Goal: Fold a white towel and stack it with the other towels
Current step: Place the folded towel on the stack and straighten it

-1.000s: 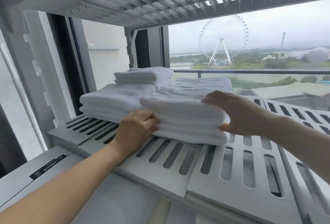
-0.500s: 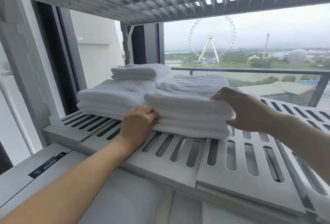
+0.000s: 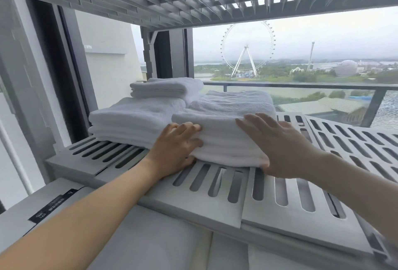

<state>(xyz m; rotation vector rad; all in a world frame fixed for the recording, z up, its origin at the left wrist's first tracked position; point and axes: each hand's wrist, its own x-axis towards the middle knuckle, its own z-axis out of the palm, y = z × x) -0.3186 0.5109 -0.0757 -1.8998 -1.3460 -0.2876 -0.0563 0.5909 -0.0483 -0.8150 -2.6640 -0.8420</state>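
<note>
1. Slotted grey shelf [image 3: 286, 203]: carrying all the towels, running from 9 o'clock to 3 o'clock.
2. Left towel pile [image 3: 135, 119]: sitting at 10 o'clock, a smaller folded stack [image 3: 165, 90] lying on its rear.
3. Left hand [image 3: 175, 146]: pressing open-fingered against the near-left corner of the folded white towel stack [image 3: 226, 138], gripping nothing.
4. Folded white towel stack: lying at 12 o'clock between both hands, long axis running left to right, touching the left pile.
5. Right hand [image 3: 277, 142]: resting flat and unclenched on the stack's right end, fingers spread; both hands appearing equally near.
6. Change: right hand having slid from the top edge down the right side; stack sitting squarer.
</note>
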